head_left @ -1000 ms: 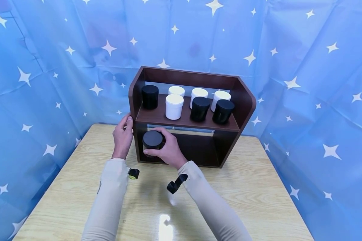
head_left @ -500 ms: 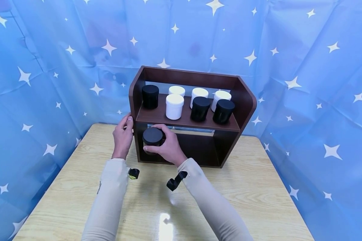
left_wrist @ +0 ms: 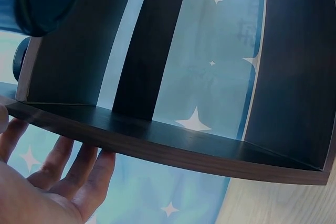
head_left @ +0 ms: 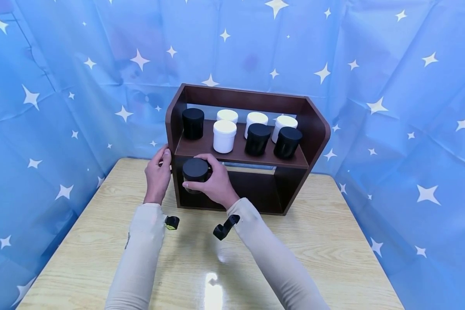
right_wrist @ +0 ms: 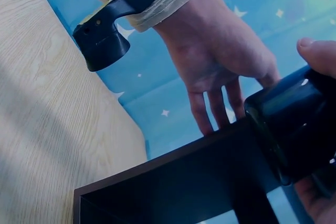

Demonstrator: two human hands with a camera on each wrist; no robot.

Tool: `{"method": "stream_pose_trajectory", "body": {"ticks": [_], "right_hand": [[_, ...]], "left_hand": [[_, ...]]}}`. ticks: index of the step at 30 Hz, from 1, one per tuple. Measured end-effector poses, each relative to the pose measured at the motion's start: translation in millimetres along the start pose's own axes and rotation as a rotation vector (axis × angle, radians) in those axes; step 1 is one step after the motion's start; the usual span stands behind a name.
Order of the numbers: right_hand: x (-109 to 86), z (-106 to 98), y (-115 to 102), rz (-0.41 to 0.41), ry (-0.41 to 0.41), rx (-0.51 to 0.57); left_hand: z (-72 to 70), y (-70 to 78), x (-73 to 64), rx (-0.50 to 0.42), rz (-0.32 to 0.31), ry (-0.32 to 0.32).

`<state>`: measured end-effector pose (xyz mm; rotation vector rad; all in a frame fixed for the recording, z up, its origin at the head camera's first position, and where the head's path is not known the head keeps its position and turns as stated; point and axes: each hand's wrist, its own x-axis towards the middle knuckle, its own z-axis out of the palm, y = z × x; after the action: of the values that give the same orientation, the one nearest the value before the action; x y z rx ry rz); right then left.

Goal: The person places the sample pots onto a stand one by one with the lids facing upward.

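My right hand [head_left: 217,183] grips a black jar [head_left: 195,170] with a flat lid, thumb and fingers round its sides. The jar is upright, in front of the lower left compartment of a dark brown two-tier shelf [head_left: 240,97]. In the right wrist view the black jar [right_wrist: 299,124] appears large beside the shelf's side panel. My left hand [head_left: 158,176] touches the outside of the left side panel. The left wrist view shows its fingers [left_wrist: 86,169] fairly straight against that panel [left_wrist: 173,156].
On the upper tier stand several white jars [head_left: 224,140] and 3 black jars [head_left: 193,125]. The shelf's lower tier [head_left: 252,189] lies beneath. A pale wooden table [head_left: 314,241] carries the shelf, with a blue star-patterned curtain [head_left: 112,51] behind and at both sides.
My right hand has raised the black jar a little, closer to the upper tier's front edge. The left hand stays against the side panel.
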<state>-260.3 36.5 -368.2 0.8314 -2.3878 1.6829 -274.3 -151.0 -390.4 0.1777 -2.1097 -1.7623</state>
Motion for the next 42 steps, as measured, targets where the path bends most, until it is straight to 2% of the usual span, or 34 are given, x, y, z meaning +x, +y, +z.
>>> {"method": "stream_pose_trajectory", "body": {"ticks": [20,32,42], "right_hand": [[12.7,-1,-11,-0.014,-0.005,-0.01],[27.0,-7,-22,-0.081,0.001,-0.024],[37.0,-11,-27,-0.065,0.008,-0.03]], "left_hand": [[-0.4,-0.7,1.3,-0.024,-0.006,-0.017],[0.1,-2.0,0.0,-0.023,-0.003,-0.014],[0.9,-0.7,0.1,-0.009,-0.009,-0.022]]}}
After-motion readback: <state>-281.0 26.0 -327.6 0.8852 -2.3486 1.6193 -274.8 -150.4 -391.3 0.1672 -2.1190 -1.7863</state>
